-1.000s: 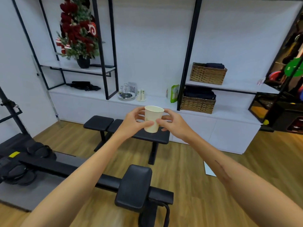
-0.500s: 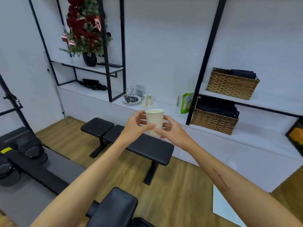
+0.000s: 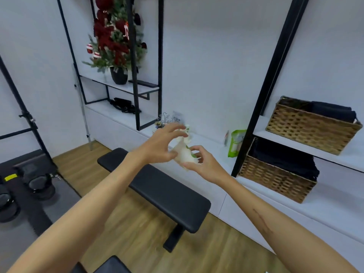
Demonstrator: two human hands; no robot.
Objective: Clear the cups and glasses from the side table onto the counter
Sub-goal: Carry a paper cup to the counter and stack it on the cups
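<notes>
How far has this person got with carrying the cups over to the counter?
Done: two pale cups already seem to stand on the white counter, by a small rack.

In hand: a paper cup, blurred, is held between the left hand and right hand just short of the counter, not yet set down.

Left: putting it down. The side table is out of view, so what remains there cannot be told.

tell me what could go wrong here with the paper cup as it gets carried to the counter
1. The paper cup is tilted and blurred between both hands; the left hand has its fingers spread, so the right hand may carry most of the grip and it could slip.
2. The landing spot on the counter is crowded by the standing cups, which could get knocked.
</notes>
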